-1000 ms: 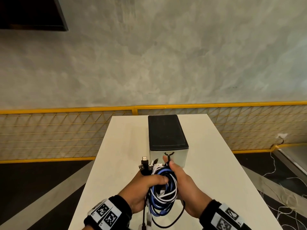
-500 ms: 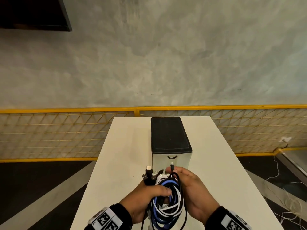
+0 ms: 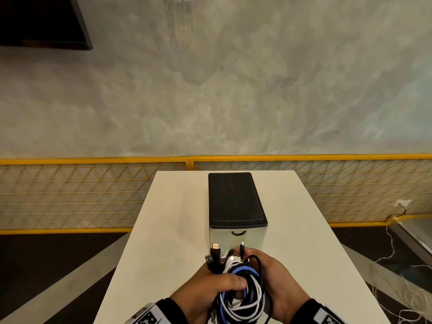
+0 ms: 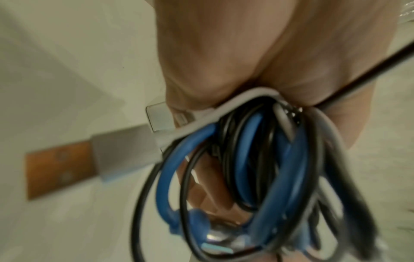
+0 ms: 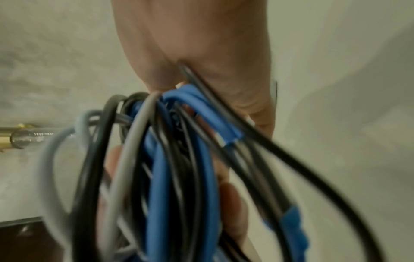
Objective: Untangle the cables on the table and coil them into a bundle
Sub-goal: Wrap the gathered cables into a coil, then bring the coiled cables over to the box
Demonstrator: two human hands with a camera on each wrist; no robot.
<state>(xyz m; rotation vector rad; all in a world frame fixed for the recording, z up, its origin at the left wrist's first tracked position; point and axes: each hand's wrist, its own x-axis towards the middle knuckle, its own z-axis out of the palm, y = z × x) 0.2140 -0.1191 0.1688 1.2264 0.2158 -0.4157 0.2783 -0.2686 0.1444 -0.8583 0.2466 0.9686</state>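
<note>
A coiled bundle of blue, white and black cables (image 3: 243, 293) hangs between both hands above the near end of the white table (image 3: 168, 242). My left hand (image 3: 210, 291) grips the coil's left side, thumb across the loops. My right hand (image 3: 278, 284) wraps the right side. Several plug ends (image 3: 216, 253) stick up from the top of the bundle. The left wrist view shows the cable loops (image 4: 257, 168) running through the left hand (image 4: 257, 53). In the right wrist view the cable loops (image 5: 174, 168) hang from the curled right hand (image 5: 201, 53).
A grey box with a black lid (image 3: 236, 202) stands mid-table just beyond the hands, a handle cut-out (image 3: 237, 233) on its near face. A yellow mesh fence (image 3: 70, 195) and a concrete wall lie behind. Loose white cords (image 3: 397, 265) trail on the floor at right.
Both hands have moved slightly forward and to the right with the bundle, closer to the box. The grip on the coil looks the same.
</note>
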